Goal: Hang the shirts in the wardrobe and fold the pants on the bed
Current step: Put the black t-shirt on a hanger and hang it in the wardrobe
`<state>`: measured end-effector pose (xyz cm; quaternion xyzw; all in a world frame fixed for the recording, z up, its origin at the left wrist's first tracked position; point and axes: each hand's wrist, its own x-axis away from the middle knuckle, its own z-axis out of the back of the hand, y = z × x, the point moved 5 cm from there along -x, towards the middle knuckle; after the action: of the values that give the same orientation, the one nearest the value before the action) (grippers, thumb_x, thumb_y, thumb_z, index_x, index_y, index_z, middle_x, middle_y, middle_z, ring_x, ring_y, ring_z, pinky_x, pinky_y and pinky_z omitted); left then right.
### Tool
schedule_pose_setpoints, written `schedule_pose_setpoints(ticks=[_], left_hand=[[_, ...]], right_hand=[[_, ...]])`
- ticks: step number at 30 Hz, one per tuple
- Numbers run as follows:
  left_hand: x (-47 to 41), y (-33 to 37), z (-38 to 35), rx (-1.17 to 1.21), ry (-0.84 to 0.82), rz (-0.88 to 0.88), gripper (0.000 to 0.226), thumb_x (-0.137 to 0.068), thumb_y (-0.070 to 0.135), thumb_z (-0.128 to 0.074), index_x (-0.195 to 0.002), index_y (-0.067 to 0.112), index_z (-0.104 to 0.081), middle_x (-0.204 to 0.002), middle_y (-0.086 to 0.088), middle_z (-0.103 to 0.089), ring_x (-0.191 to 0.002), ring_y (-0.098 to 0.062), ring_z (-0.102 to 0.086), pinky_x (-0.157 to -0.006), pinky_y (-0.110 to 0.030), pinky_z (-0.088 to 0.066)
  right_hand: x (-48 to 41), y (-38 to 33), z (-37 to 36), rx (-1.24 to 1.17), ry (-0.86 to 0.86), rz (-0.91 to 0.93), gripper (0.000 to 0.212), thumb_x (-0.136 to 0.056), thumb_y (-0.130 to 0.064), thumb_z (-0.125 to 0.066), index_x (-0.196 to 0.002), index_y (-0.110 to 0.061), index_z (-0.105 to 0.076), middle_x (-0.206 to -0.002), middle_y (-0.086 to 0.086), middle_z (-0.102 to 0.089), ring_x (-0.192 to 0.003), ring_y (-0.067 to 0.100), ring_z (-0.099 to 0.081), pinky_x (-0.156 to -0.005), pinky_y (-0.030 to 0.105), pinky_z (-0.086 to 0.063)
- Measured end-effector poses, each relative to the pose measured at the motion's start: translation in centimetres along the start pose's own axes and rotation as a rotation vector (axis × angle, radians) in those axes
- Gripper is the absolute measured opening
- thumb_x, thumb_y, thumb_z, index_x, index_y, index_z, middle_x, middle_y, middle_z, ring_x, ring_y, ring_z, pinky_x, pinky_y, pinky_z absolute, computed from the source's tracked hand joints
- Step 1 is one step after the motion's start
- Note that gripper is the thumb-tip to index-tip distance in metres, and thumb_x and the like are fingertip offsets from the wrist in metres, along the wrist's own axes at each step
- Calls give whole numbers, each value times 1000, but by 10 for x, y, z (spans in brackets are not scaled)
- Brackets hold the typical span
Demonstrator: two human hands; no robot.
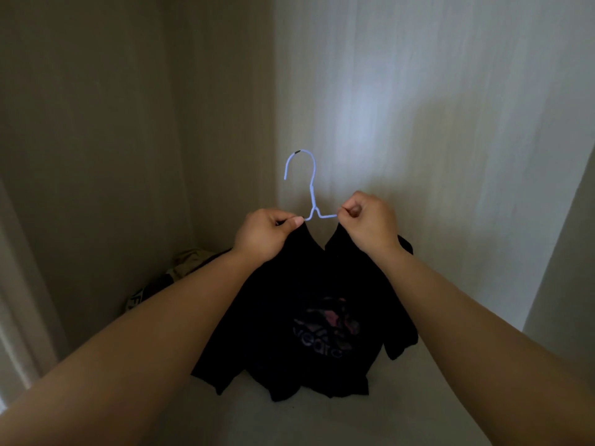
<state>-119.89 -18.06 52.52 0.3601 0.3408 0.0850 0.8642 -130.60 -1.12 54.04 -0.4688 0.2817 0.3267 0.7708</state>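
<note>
A: While both arms reach into the wardrobe, the left hand pinches the black shirt at the collar, fingers curled tight at the end of the blue hanger.
B: And the right hand mirrors it on the other side, fist closed round wire and cloth!
A: That hanger stands upright, its top curl rising above both hands.
B: Shirt hangs between them, hem bunched on the pale floor. Crumpled clothes sit in the back-left corner.
</note>
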Motion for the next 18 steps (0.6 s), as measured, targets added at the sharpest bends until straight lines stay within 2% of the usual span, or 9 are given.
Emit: schedule_pose_setpoints(ticks=[2, 4, 7, 10, 13, 16, 18], left_hand=[[2, -1, 1, 8, 28, 9, 13, -88, 32, -65, -87, 24, -76, -87, 4, -71, -89, -15, -66, -85, -34, -50], [1, -2, 4, 27, 57, 18, 15, -88, 32, -65, -91, 22, -76, -85, 8, -69, -91, -13, -65, -86, -32, -49], [-2, -1, 8, 41, 83, 12, 16, -88, 32, -64, -91, 22, -76, -82, 12, -65, -91, -12, -64, -86, -30, -48], [-3, -2, 10, 42, 68, -23, 17, -91, 29, -61, -87, 20, -75, -80, 12, -63, -91, -15, -62, -86, -30, -45], [-6, -4, 11, 34, 78, -41, 21, -93, 28, -58, -73, 30, -66, -76, 15, -60, -90, -18, -60, -84, -31, -43], [-10, -1, 15, 28, 158, -76, 19, -94, 27, -57, -80, 21, -69, -83, 6, -63, -90, -18, -60, -84, -31, -42], [-16, -1, 24, 55, 212, -84, 19, -94, 23, -56, -85, 15, -71, -85, 2, -64, -86, -15, -59, -79, -23, -42]], right_hand=[[0, 2, 0, 61, -35, 39, 21, -84, -26, -65, -69, -14, -57, -77, -4, -52, -82, 18, -49, -71, 30, -37], [-2, 8, -1, 58, -89, -8, 21, -91, -31, -56, -75, -17, -55, -82, -4, -50, -86, 21, -49, -80, 35, -38], [-2, 18, -6, 12, -256, -58, 27, -97, -34, -43, -79, -21, -56, -72, -7, -57, -78, 21, -57, -80, 35, -42], [-2, 20, -6, -107, -317, -50, 25, -92, -32, -55, -70, -23, -60, -62, -8, -56, -64, 11, -53, -67, 28, -41], [-8, 19, -1, -202, -330, -51, 25, -87, -15, -64, -66, -28, -60, -57, -9, -56, -53, -2, -49, -64, 24, -39], [-14, 13, 6, -179, -324, -26, 24, -86, -10, -64, -67, -24, -62, -60, -9, -59, -52, -6, -49, -64, 21, -39], [-24, 13, 19, -166, -266, -20, 16, -86, -9, -64, -72, -17, -64, -65, -7, -61, -56, -6, -51, -66, 18, -39]])
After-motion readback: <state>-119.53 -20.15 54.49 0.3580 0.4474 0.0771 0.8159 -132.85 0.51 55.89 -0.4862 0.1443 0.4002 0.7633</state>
